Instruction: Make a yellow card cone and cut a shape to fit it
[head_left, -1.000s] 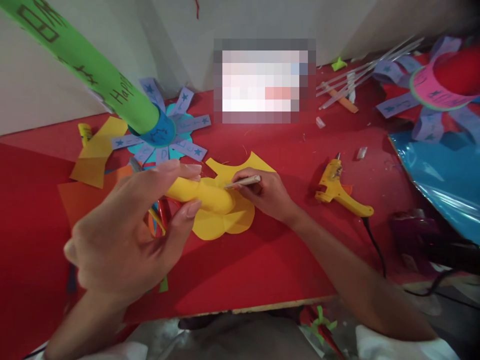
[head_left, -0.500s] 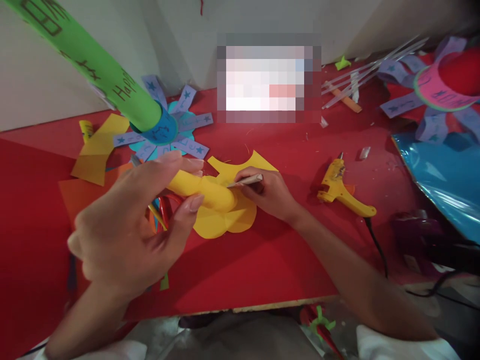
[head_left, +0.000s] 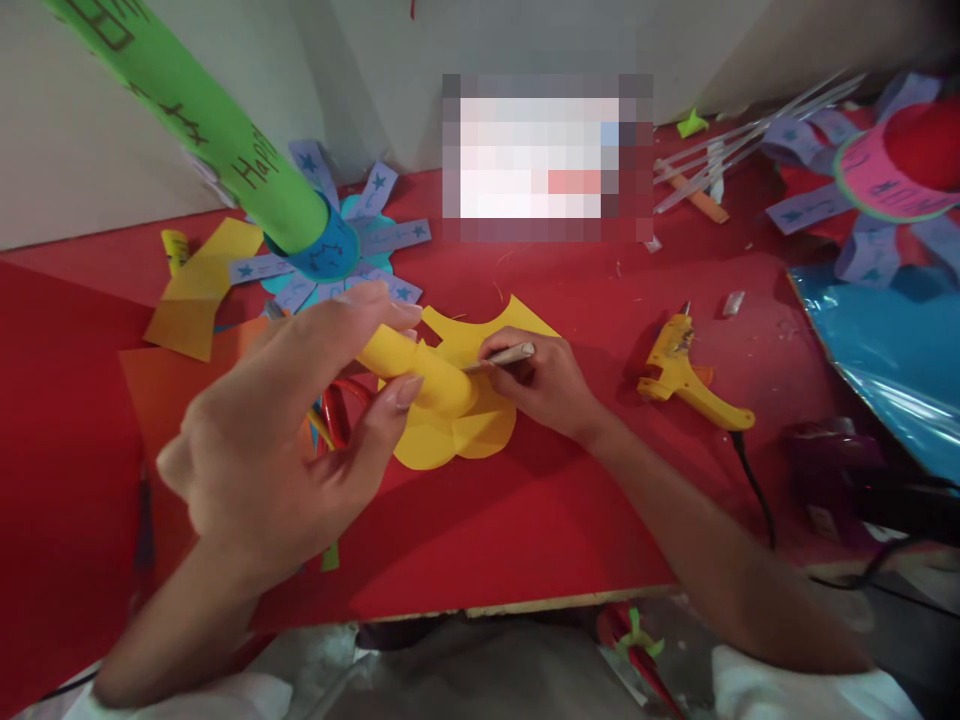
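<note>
I have a yellow paper roll (head_left: 444, 380) above the middle of the red table (head_left: 540, 530), a bit nearer the close edge than the middle of the wall side. My left hand (head_left: 281, 430) is clamped on it, with my thumb on one side and my fingers on the other. The bottom of the roll is over a yellow paper flower (head_left: 427, 447), but I can't tell if they touch. My right hand (head_left: 544, 385) pinches a thin pale stick (head_left: 513, 355), and its tip is right beside the roll. Just past the flower, toward the far edge, is a yellow scrap (head_left: 521, 320) with a round bite cut out. Red handles (head_left: 335, 415) and orange paper (head_left: 176, 385) lie by my left hand. To the right is a yellow glue gun (head_left: 694, 380), its nose pointing at the far edge. Shiny blue wrap (head_left: 881, 345) lies by the right edge. A tall green tube (head_left: 247, 150) stands in a blue ring (head_left: 330, 248) near the far left corner, and a pink ring (head_left: 889, 175) with purple loops sits near the far right corner.
</note>
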